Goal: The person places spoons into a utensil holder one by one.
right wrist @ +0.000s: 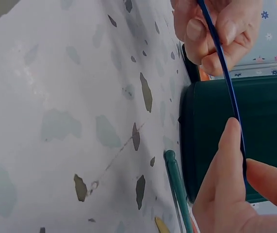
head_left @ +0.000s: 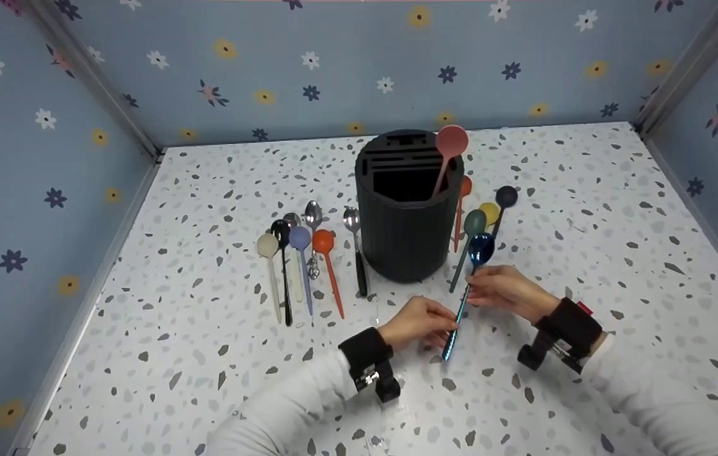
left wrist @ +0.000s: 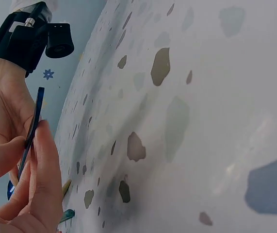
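A metallic blue spoon (head_left: 463,297) is held low over the table in front of the black holder (head_left: 404,215), bowl end pointing away from me. My left hand (head_left: 451,324) pinches the lower part of its handle. My right hand (head_left: 474,292) pinches the handle closer to the bowl. In the left wrist view my left hand's fingers (left wrist: 43,160) clamp the thin blue handle (left wrist: 33,127). The right wrist view shows my right hand's fingers (right wrist: 228,160) on the same handle (right wrist: 225,77), close to the holder (right wrist: 245,141). A pink spoon (head_left: 451,144) stands in the holder.
Several spoons lie left of the holder, among them a beige one (head_left: 268,253), a lavender one (head_left: 301,244) and an orange one (head_left: 324,247). Right of the holder lie a teal spoon (head_left: 473,225), a yellow one (head_left: 489,212) and a dark one (head_left: 506,197). Flowered walls enclose the speckled table (head_left: 207,354).
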A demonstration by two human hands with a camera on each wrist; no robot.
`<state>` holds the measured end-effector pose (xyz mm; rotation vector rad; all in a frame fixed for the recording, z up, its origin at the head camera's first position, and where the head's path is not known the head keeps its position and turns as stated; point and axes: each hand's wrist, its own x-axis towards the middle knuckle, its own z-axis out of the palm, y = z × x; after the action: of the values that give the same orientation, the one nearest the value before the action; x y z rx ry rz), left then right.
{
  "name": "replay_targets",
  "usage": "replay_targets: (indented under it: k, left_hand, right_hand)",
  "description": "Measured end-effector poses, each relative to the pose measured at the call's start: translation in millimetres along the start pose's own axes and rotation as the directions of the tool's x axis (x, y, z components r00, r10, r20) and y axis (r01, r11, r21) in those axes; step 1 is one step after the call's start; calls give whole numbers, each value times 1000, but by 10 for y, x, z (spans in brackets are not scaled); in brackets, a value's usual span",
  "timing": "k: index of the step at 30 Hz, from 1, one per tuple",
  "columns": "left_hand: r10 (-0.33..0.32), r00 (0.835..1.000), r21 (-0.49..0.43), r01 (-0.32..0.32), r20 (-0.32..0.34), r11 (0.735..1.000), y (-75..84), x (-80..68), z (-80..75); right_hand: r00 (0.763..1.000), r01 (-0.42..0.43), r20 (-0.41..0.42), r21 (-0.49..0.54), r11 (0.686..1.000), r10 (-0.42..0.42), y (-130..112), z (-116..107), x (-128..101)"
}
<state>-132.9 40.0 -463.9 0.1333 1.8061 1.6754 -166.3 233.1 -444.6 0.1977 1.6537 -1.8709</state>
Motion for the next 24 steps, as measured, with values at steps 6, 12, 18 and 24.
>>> replay_targets:
  k: [6,12,18,24]
  left_hand:
    - [-14,999,20,13,29,1000,42,-24,11]
    - [-19,998,17,18,54,1000,121,-41,12]
    - [1,997,11,-2,74,1000,260,-84,12]
    - [16,997,26,-18,80,1000,373,-113,18]
  right_hand:
    - [1000,-13,-2,-8,1000,13,-21,20,-29]
    - [1000,-4,-19,-53,999,3,-90,37,-92]
    - [998,57,0,-67,996,-57,-201,40,-164]
    - [997,75,-11,-105,992,-77,-337,64,-231]
